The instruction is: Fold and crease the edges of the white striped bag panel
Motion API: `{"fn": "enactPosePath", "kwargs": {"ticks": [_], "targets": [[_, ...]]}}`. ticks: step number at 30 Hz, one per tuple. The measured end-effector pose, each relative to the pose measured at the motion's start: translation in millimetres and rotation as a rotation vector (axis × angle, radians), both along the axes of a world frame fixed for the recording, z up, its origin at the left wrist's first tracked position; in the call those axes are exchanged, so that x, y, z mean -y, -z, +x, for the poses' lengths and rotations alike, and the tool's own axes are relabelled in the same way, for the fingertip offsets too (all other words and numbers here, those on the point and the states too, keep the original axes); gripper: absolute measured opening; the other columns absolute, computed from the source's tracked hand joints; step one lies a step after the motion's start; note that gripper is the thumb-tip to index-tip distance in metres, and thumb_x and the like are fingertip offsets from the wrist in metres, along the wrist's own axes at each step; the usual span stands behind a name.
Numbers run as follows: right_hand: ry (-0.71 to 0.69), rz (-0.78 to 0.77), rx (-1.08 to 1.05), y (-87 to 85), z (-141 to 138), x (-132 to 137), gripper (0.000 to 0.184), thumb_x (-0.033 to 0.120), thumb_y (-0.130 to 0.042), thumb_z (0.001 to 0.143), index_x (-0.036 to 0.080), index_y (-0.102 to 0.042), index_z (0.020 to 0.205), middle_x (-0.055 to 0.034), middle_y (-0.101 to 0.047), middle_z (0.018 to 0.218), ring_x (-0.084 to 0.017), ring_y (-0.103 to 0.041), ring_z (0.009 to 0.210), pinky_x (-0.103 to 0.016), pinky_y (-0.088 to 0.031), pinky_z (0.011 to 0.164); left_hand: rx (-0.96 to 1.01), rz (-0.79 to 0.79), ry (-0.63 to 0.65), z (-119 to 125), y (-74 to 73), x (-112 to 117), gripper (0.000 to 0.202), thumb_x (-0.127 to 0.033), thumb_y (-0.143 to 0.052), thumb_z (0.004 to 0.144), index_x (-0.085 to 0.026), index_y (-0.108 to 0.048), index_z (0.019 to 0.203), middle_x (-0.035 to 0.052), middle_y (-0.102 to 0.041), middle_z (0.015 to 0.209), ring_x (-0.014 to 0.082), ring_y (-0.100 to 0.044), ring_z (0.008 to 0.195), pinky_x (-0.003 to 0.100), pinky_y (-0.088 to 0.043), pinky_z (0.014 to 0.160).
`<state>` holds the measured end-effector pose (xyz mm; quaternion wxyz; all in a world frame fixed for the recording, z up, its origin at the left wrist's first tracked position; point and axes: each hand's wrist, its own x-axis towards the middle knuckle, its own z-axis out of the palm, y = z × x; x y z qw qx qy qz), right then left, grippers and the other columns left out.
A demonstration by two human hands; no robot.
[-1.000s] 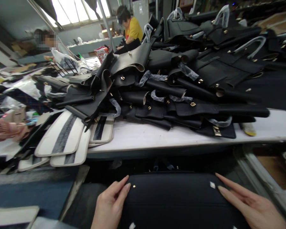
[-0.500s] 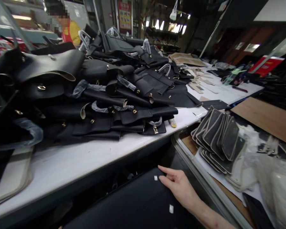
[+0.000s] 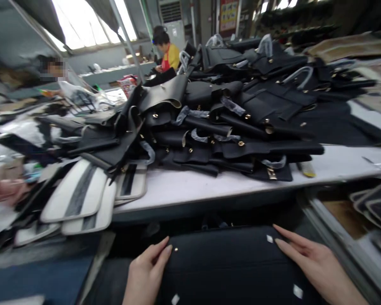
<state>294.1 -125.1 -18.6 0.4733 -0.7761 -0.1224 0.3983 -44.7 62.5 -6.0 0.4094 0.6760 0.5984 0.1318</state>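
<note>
A black leather bag panel fills the lower middle of the view, close to me. Small pale squares show near its corners, and a stitched line or crease runs across it. My left hand is closed on the panel's upper left corner, thumb and fingers pinching the edge. At the upper right corner, my right hand pinches the edge the same way. The panel's lower part runs out of view. Beyond it, a large heap of black leather bags with gold clasps and plastic-wrapped handles covers the white table.
White and black panels lie stacked at the table's left end. A blue surface is at lower left. A metal-edged bench with dark panels stands at right. A co-worker in yellow and red is behind the heap; another person is farther left.
The view has swung left, so the heap and bench appear farther right. My left hand, barely visible before, now shows gripping the panel's left corner. My right hand keeps its corner.
</note>
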Motion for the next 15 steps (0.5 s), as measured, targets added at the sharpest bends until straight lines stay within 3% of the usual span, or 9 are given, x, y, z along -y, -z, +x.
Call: {"fn": "enactPosePath", "kwargs": {"ticks": [6, 13, 15], "targets": [[0.044, -0.104, -0.052, 21.8, 11, 5, 0.089, 0.061, -0.079, 0.048, 0.018, -0.065, 0.125, -0.0091, -0.077, 0.089, -0.032, -0.072, 0.083, -0.031, -0.061, 0.065, 0.041, 0.041, -0.017, 4, -4.3, 6, 0.044, -0.051, -0.057, 0.083, -0.021, -0.073, 0.111, 0.006, -0.075, 0.102, 0.0256, -0.068, 0.093, 0.036, -0.05, 0.085], [0.078, -0.131, -0.065, 7.9, 8, -5, 0.087, 0.057, -0.08, 0.04, 0.017, -0.07, 0.116, -0.0091, -0.076, 0.079, -0.031, -0.073, 0.077, -0.028, -0.059, 0.059, 0.01, 0.14, 0.016, 8, -9.7, 11, 0.038, -0.042, -0.054, 0.087, -0.017, -0.073, 0.11, 0.0053, -0.071, 0.083, 0.0208, -0.065, 0.075, 0.033, -0.046, 0.072], [0.051, -0.083, 0.037, 2.9, 6, -8, 0.079, 0.057, -0.078, 0.042, 0.015, -0.073, 0.109, -0.0099, -0.075, 0.072, -0.032, -0.072, 0.07, -0.031, -0.06, 0.056, 0.011, 0.186, 0.021, 10, -11.8, 13, 0.036, -0.04, -0.055, 0.087, -0.017, -0.073, 0.108, 0.005, -0.068, 0.079, 0.0202, -0.063, 0.073, 0.033, -0.045, 0.072]]}}
